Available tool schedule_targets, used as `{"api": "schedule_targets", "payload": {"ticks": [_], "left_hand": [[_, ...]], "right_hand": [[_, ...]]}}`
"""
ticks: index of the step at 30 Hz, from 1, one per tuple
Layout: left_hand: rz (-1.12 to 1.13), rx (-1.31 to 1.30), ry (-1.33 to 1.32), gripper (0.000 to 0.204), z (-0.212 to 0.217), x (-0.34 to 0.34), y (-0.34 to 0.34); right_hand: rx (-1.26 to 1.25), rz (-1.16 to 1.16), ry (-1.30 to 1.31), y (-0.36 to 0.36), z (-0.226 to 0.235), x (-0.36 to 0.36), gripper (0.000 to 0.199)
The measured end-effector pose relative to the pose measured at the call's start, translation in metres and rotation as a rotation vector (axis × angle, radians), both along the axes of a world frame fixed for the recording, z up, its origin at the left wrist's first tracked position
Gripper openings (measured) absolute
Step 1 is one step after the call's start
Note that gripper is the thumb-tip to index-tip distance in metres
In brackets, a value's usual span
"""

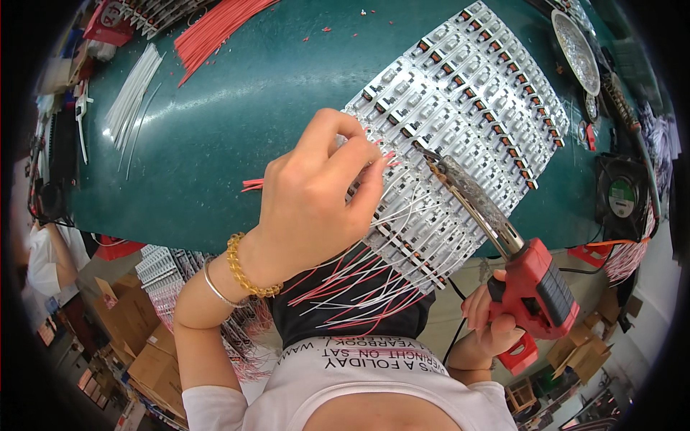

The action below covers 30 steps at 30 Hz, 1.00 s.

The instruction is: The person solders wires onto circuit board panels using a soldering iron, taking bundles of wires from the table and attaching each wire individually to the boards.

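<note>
A large panel of small circuit boards (460,108) lies slantwise on the green table, its lower part reaching past the near edge. My left hand (316,194) is over its left side, thumb and fingers pinched on thin red wires (253,184) whose ends stick out on both sides. In my right hand (489,323) is a red soldering gun (539,287), gripped by its handle. Its long, darkened tip (438,159) points up and left, close to the boards beside my left fingers; whether it touches cannot be told. Red and white wires (359,287) hang from the panel's near rows over my lap.
Bundles of red wires (223,29) and white wires (133,90) lie on the green table (215,136) at the far left. A round metal dish (575,52) and a black fan (619,194) are at the right. Cardboard boxes (154,366) sit below at the left.
</note>
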<state>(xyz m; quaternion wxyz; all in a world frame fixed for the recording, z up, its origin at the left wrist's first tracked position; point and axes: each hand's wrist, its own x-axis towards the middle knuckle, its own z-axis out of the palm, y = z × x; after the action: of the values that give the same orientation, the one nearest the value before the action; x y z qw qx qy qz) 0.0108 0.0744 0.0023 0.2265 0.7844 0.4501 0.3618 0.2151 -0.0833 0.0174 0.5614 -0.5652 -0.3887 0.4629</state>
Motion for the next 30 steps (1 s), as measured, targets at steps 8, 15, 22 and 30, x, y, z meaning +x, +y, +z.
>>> {"api": "schedule_targets", "payload": {"ticks": [8, 15, 22, 30], "left_hand": [[-0.028, -0.133, -0.005, 0.008, 0.007, 0.004, -0.009], [0.007, -0.056, 0.117, 0.013, 0.003, 0.009, -0.011], [-0.006, -0.054, 0.127, 0.014, 0.003, 0.009, -0.011], [-0.001, -0.025, 0.119, 0.014, -0.001, 0.008, -0.01]], "right_hand": [[0.06, 0.04, 0.04, -0.009, -0.008, 0.01, 0.074], [-0.005, 0.054, 0.076, -0.012, -0.006, 0.007, 0.071], [-0.115, -0.105, 0.073, -0.037, -0.027, 0.019, 0.072], [-0.026, 0.033, 0.056, -0.012, -0.006, 0.009, 0.073]]}}
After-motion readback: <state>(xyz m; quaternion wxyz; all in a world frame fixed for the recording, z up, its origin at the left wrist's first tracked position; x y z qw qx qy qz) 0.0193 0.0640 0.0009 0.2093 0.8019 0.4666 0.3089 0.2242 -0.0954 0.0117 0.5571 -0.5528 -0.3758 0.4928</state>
